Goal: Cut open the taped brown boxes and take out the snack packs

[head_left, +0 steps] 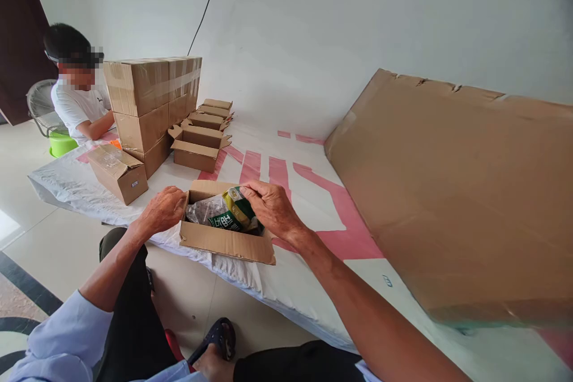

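Hands (163,210) at packet-filled carton (224,240)

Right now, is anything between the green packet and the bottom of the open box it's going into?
A clear plastic bag already lies in the open box, beside and partly under the green packet. The right hand is on the packet; the left hand holds the box's left wall.

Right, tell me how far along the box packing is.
Done: a stack of taped boxes stands by the wall, one sealed box beside it. In hand: the left hand steadies an open box while the right hand presses a green packet in. Left: several open boxes behind.
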{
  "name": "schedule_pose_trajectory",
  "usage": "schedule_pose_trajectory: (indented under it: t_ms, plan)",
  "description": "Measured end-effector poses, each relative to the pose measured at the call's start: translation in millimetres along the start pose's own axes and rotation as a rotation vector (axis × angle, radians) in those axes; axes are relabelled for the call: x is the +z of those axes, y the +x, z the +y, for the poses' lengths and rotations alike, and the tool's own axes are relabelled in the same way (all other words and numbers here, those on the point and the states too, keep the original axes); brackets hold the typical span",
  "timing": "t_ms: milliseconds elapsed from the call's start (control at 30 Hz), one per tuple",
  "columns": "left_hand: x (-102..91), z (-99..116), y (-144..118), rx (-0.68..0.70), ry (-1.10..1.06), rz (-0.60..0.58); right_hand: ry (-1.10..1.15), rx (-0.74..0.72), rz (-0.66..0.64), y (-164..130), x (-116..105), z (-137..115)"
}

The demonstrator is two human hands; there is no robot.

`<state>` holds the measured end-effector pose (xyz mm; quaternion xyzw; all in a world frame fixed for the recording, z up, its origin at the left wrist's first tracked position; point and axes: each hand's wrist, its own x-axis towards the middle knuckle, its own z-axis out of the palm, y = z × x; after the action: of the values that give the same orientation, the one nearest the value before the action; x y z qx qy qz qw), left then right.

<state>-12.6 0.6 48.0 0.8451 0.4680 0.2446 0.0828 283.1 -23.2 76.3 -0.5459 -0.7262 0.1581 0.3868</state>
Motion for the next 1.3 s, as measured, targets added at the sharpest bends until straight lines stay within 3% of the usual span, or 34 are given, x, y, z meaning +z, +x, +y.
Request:
schedule_pose_trajectory:
  t_ms: [167, 400, 533, 600, 667, 767, 800, 867, 933, 1000, 1067, 1200, 1300]
  plan:
    - [-24.0, 13, 23, 0.009, -0.13, -0.019, 0.11, -0.176, -0.029, 28, -16, -23]
    - [-42.1, 38, 72, 0.17, -0.401, -0.24, 0.141, -0.369, -0.036, 66, -57, -64]
    - [-37.4, 51, 81, 0.199, -0.685, -0.314, 0.113, -0.42, 0.006, 81, -71, -85]
    - [-28.6, 54, 78, 0.17, -0.831, -0.301, 0.088, -0.415, 0.053, 83, -73, -85]
    - [-16.9, 53, 72, 0.123, -0.961, -0.279, 0.09, -0.395, 0.189, 79, -71, -75]
    - [-0.9, 44, 67, 0.029, -1.139, -0.204, 0.219, -0.28, 0.524, 61, -56, -45]
    - [2.5, 40, 66, -0.001, -1.2, -0.168, 0.31, -0.192, 0.583, 52, -47, -33]
    - [5.7, 34, 67, -0.038, -1.302, -0.114, 0.547, -0.013, 0.438, 33, -25, -14]
    - [4.8, 32, 70, -0.055, -1.351, -0.094, 0.745, 0.087, 0.083, 15, 0, -2]
    - [2.2, 32, 72, -0.063, -1.346, -0.114, 0.873, 0.133, -0.125, 2, 21, 4]
    - [0.5, 31, 73, -0.049, -1.321, -0.169, 0.958, 0.178, -0.117, -4, 36, 7]
    - [6.4, 22, 74, -0.042, -1.259, -0.292, 1.07, 0.251, 0.038, 0, 54, 16]
    - [16.7, 13, 76, -0.114, -1.277, -0.299, 1.109, 0.266, 0.05, 5, 64, 24]
